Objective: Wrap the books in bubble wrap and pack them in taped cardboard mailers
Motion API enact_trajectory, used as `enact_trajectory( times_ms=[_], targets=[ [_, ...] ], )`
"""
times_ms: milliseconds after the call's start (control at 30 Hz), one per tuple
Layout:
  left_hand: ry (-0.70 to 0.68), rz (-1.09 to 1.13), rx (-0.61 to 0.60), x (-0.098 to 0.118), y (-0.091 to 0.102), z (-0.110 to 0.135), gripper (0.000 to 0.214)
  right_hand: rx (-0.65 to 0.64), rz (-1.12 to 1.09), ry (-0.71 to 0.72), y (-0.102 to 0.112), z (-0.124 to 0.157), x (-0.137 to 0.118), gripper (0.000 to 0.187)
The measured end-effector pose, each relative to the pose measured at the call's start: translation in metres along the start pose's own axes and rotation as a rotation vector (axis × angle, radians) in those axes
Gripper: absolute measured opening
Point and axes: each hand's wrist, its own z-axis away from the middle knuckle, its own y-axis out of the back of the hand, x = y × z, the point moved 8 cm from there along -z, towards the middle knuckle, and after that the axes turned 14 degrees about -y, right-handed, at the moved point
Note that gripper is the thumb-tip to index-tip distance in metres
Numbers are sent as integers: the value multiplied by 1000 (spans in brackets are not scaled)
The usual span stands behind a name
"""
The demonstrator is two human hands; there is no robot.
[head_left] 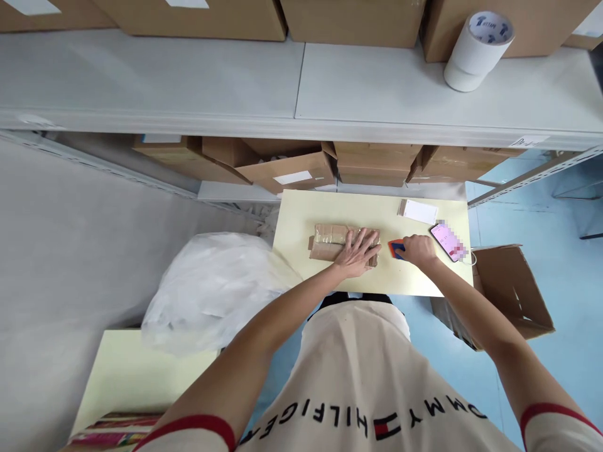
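Note:
My left hand [357, 253] lies flat with fingers spread on a small cardboard box [325, 251] with clear tape along its top. A flap sticks out at the box's left end. To the right of the box, my right hand [419, 250] is closed around a flat orange-and-blue object [394, 248] at the tabletop; its kind cannot be made out. Beyond that hand lie a white card-like pad [421, 211] and a phone [448, 242] with a lit pink screen and a white cable.
The pale yellow table [301, 213] stands before a grey shelf [198, 81] holding cartons. A tape roll stack [478, 53] stands on the shelf. An open carton [513, 289] is at right, a white plastic bag [211, 289] at left. Another yellow surface [136, 370] is lower left.

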Motion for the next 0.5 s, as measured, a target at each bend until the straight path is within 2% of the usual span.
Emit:
enact_trajectory(
  times_ms=[133, 233, 367, 500],
  targets=[
    [44, 55, 9, -3, 3, 1, 82, 153, -162, -148, -21, 7, 36, 47],
    [51, 137, -16, -4, 3, 5, 98, 227, -298, -202, -49, 14, 58, 39],
    [5, 254, 30, -8, 5, 11, 113, 241, -438, -261, -92, 19, 60, 26],
    [-54, 362, 168, -14, 10, 18, 113, 179, -516, -340, -128, 22, 48, 24]
  ],
)
